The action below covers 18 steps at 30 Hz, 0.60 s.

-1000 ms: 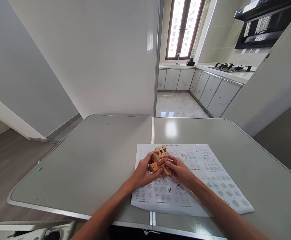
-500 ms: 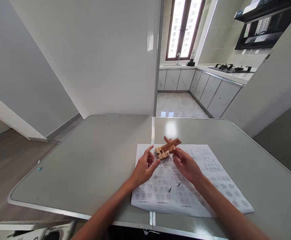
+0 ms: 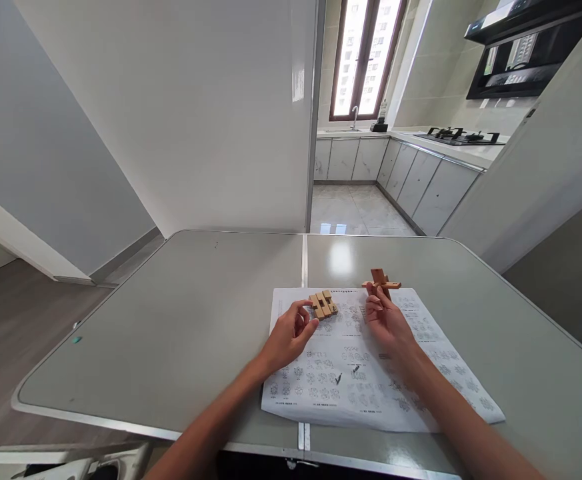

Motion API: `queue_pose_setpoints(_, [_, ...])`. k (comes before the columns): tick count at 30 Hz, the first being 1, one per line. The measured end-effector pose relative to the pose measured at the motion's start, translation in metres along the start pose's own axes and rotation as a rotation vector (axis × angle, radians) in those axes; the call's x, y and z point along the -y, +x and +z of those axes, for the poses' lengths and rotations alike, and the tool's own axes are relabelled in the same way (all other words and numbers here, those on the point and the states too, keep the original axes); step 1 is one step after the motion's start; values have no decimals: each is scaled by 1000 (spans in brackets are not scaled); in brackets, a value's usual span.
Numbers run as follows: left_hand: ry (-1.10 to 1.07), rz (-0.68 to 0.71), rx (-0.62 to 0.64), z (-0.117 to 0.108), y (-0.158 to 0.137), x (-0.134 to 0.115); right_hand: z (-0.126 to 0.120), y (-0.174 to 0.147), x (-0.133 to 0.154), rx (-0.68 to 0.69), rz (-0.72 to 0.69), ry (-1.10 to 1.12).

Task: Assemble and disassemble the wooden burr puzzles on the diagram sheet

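My right hand (image 3: 385, 321) pinches several wooden burr puzzle pieces (image 3: 381, 285), joined crosswise, above the sheet's far edge. The fingers hide part of the lower piece. Several lighter notched wooden blocks (image 3: 323, 304) lie side by side on the printed sheet (image 3: 331, 373); one bears a dark mark. At their left edge is my left hand (image 3: 291, 335), its index finger and thumb apart and the other fingers curled. The fingertips are close to the blocks; whether they touch I cannot tell.
The sheet shows rows of puzzle diagrams and two handwritten check marks. It lies across the metal seam (image 3: 304, 263) of a grey folding table (image 3: 195, 320). A small green bit (image 3: 77, 340) is near the table's left edge. Beyond stand a white wall and a kitchen.
My right hand has moved right with the joined pieces, away from the notched blocks, and turned them more upright. My left hand has stayed nearly still, its index finger lowered towards the blocks.
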<state>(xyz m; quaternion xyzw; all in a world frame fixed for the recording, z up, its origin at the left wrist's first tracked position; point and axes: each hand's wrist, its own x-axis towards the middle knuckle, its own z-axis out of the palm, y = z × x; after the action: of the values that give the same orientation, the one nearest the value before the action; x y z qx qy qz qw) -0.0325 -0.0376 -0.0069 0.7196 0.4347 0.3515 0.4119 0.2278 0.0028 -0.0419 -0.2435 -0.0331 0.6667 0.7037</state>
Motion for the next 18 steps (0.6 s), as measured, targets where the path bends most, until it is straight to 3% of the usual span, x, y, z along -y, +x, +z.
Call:
queue_pose_setpoints(12, [99, 9, 27, -1, 0, -4, -5, 8, 14, -65, -68, -31])
queue_pose_setpoints(18, [247, 82, -45, -1, -1, 1, -2, 5, 14, -66, -80, -95])
